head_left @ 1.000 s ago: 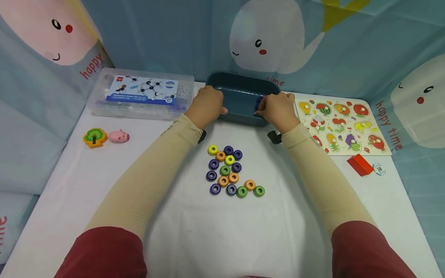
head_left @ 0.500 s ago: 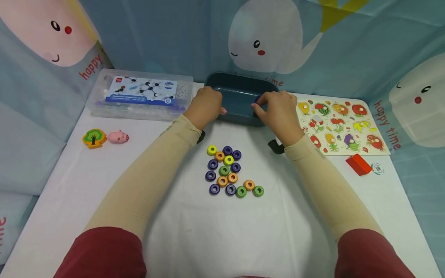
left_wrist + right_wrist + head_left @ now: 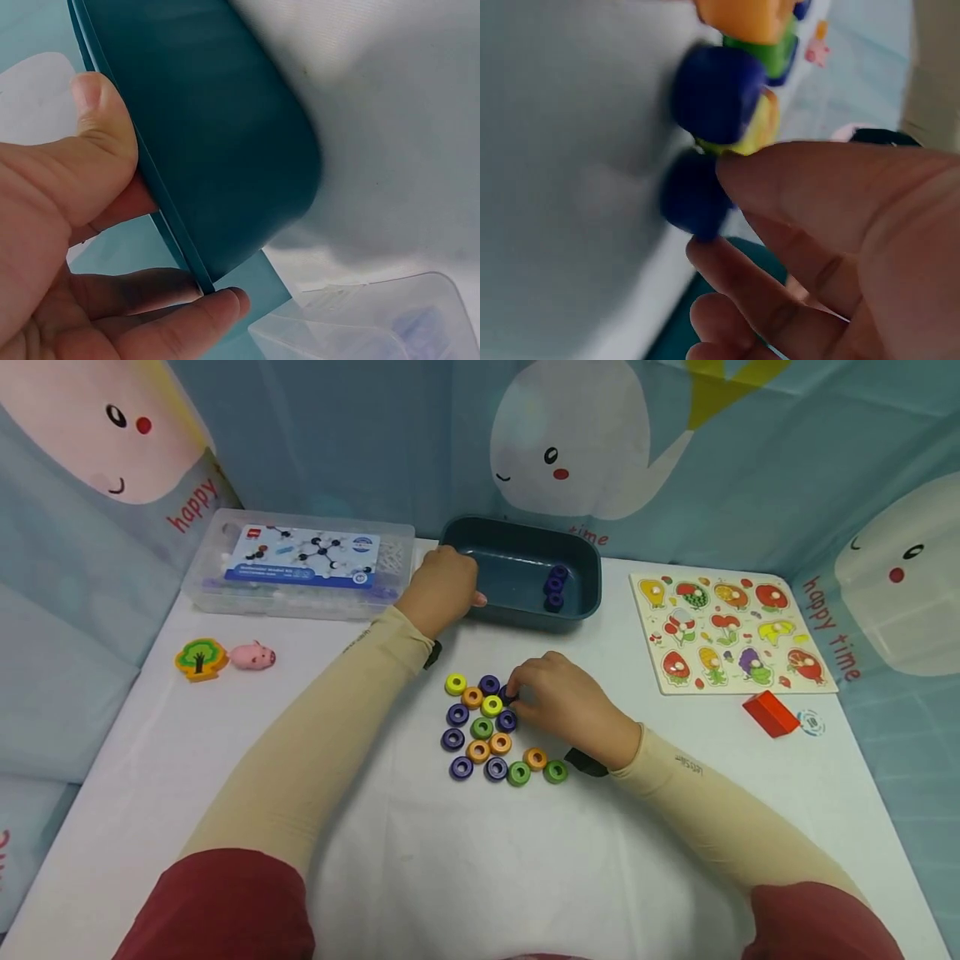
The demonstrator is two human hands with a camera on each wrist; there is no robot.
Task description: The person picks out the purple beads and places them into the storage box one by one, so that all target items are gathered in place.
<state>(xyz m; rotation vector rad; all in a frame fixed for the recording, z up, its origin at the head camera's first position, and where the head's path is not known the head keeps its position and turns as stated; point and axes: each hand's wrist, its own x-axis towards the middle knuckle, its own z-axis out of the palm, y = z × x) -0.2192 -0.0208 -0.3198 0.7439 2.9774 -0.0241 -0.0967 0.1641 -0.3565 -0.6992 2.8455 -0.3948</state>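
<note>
At its left end, the dark teal bin (image 3: 525, 617) is held by my left hand (image 3: 441, 589). Thumb and fingers (image 3: 176, 322) clasp the rim in the left wrist view. Three purple ring beads (image 3: 553, 585) lie inside, toward the right. On the table, my right hand (image 3: 567, 703) pinches a purple ring bead (image 3: 695, 193) between thumb and fingertips, at the upper right of a loose cluster. Around it are several more beads: purple (image 3: 461, 767), yellow (image 3: 456, 684), orange (image 3: 500, 743) and green (image 3: 518, 773). The hand partly covers the pinched bead in the head view.
A clear plastic case (image 3: 300, 602) with a molecule label stands left of the bin. A fruit puzzle board (image 3: 738, 643) and a red block (image 3: 771, 713) lie at right. A tree piece (image 3: 200, 658) and a pink pig (image 3: 252, 655) sit at left.
My right hand has left the bin, where purple ring beads now show, and come down to the cluster, pinching another purple bead. My left hand stays on the bin's rim.
</note>
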